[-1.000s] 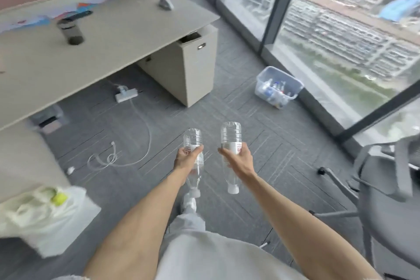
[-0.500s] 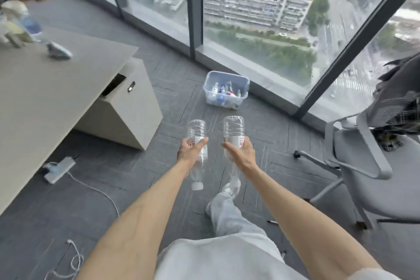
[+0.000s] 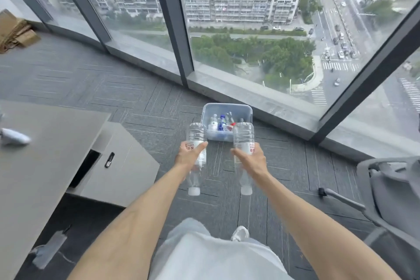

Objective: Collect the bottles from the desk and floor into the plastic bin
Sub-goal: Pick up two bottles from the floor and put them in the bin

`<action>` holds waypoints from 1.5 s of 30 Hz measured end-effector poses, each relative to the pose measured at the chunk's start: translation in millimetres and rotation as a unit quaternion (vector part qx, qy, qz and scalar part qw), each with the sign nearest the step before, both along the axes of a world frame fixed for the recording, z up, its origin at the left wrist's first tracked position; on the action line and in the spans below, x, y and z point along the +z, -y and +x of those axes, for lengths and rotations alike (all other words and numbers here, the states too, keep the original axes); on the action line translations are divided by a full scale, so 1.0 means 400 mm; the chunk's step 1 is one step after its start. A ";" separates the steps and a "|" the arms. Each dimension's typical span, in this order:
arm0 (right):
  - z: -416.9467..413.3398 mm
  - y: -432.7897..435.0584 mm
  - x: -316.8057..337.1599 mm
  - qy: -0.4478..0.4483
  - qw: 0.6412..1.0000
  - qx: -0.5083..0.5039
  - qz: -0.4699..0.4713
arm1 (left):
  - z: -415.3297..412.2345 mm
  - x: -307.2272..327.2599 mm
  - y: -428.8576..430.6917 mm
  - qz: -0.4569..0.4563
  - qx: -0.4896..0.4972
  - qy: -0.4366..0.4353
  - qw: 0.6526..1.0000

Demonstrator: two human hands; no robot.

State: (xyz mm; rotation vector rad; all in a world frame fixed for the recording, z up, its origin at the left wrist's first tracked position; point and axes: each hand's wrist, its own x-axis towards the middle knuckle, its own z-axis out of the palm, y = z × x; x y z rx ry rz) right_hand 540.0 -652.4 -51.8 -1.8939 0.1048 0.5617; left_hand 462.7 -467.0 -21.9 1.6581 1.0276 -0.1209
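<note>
Bin (image 3: 227, 108) nearer; hands (image 3: 190, 156) outstretched, gripping bottles (image 3: 196, 136).

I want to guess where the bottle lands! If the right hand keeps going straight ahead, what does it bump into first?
Probably the plastic bin by the window. The right hand, holding a clear bottle, points toward it, with only bare carpet between, though depth is hard to judge.

High-rise office: desk (image 3: 34, 166), swivel chair (image 3: 391, 188), carpet tiles, floor-to-ceiling windows (image 3: 250, 29).

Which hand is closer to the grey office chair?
Right. The right hand, holding a clear bottle, is on the grey office chair's side; the left hand holds another bottle farther away, nearer the desk.
</note>
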 end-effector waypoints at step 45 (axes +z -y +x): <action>1.302 -0.503 -1.047 -0.205 0.948 0.030 -0.240 | 1.184 -0.927 -0.521 -0.099 -0.005 -0.195 0.976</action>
